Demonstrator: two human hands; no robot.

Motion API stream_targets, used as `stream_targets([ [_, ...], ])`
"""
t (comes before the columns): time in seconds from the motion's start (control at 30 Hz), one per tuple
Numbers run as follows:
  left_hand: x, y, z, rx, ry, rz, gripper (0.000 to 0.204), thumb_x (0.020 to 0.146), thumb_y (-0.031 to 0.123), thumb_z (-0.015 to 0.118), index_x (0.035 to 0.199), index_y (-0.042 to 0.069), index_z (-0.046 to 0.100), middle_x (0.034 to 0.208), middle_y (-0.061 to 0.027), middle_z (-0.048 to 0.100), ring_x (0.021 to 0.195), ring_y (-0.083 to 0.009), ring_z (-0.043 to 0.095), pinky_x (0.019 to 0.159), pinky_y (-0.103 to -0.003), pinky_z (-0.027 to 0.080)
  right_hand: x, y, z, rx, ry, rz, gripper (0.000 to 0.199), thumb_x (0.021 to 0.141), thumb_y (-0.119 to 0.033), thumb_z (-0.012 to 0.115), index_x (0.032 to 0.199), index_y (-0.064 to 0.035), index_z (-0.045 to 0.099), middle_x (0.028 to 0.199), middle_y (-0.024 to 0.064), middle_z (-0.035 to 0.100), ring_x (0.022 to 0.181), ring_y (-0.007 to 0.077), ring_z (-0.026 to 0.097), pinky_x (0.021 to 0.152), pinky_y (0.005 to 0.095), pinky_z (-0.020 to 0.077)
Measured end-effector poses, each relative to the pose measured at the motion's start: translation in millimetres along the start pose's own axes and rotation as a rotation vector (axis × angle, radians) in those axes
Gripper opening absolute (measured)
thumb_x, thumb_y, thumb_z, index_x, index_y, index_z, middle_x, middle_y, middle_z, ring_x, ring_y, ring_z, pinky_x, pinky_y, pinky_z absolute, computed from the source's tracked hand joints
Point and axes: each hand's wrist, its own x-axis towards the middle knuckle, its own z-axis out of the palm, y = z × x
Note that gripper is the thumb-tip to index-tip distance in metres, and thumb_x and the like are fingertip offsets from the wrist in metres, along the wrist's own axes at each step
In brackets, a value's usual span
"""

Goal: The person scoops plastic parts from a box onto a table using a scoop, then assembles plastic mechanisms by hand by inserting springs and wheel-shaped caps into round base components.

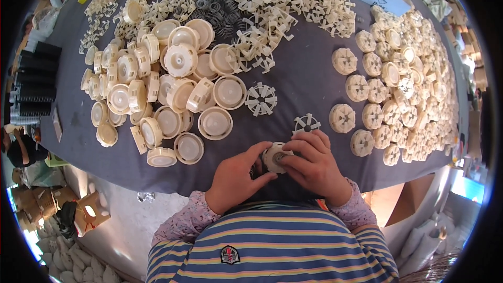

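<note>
Holding a round cream plastic cap (274, 156) between both hands at the near edge of the grey table (304, 81).

The cap is a shallow cream disc with a raised rim and a dark centre; it sits just above the near edge, slightly right of centre. The left hand (237, 178) is curled, thumb and forefinger pinching the cap's left side. The right hand (314, 165) is cupped over the right side, fingers bent and pressing on its top face. A slotted wheel insert (306, 124) lies just beyond the right hand, a second wheel insert (261, 99) farther in. Cream caps (173, 89) are heaped toward the left edge, ribbed cream wheels (398, 94) along the right edge, metal springs (215, 0) near the far edge.
</note>
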Motion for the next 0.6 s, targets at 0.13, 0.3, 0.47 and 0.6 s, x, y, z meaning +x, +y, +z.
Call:
stream_targets([
  [0.13,1,-3,3,0.013,-0.023,-0.015,0.069,0.085,0.027,0.088,0.146,0.014,0.059,0.084,-0.0063,0.071,0.075,-0.0251,0.072,0.068,-0.037,0.057,6,-3,-9,-0.044,-0.054,-0.003,0.029,0.077,-0.014,0.086,0.103,-0.0117,0.074,0.119,0.0037,0.068,0.118,0.0279,0.063,0.104,0.0473,0.0456],
  [0.3,1,-3,8,0.072,0.011,0.019,0.069,0.086,0.029,0.088,0.146,0.014,0.059,0.085,-0.0064,0.072,0.074,-0.0247,0.072,0.067,-0.036,0.057,9,10,-33,0.006,0.028,0.217,0.049,0.077,-0.013,0.088,0.123,-0.0095,0.072,0.127,0.0116,0.068,0.119,0.0347,0.065,0.100,0.0476,0.0524],
  [0.47,5,1,14,0.066,0.042,0.035,0.064,0.085,0.025,0.088,0.143,0.013,0.064,0.082,-0.0046,0.070,0.072,-0.0215,0.070,0.067,-0.034,0.056,2,33,-31,0.002,-0.011,0.364,0.064,0.080,-0.015,0.089,0.140,-0.0092,0.066,0.132,0.0142,0.065,0.119,0.0361,0.066,0.101,0.0463,0.0547],
  [0.6,5,-6,17,0.111,0.099,0.145,0.050,0.087,0.023,0.087,0.133,0.011,0.072,0.082,-0.0055,0.069,0.070,-0.0203,0.069,0.065,-0.034,0.055,6,26,-35,0.048,-0.053,0.470,0.064,0.079,-0.013,0.089,0.139,-0.0099,0.066,0.122,0.0130,0.065,0.102,0.0305,0.070,0.088,0.0411,0.0584],
])
